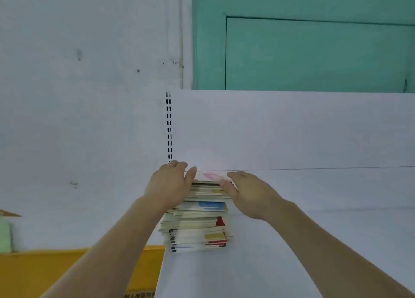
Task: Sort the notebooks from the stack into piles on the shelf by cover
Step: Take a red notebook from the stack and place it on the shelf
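A tall stack of notebooks (199, 219) stands on the white shelf (314, 230), near its left edge. Their spines and covers show white, blue, red and yellow. The top notebook (210, 176) has a pale cover with a pink mark. My left hand (170, 183) lies against the upper left side of the stack, fingers straight and thumb by the top cover. My right hand (244, 192) touches the upper right side of the stack with straight fingers. Neither hand plainly grips a notebook.
The shelf's white back panel (292, 129) rises behind the stack, with a slotted upright (168, 129) at its left. A teal door (314, 50) shows above. A yellow surface (67, 273) lies lower left. The shelf stretches to the right of the stack.
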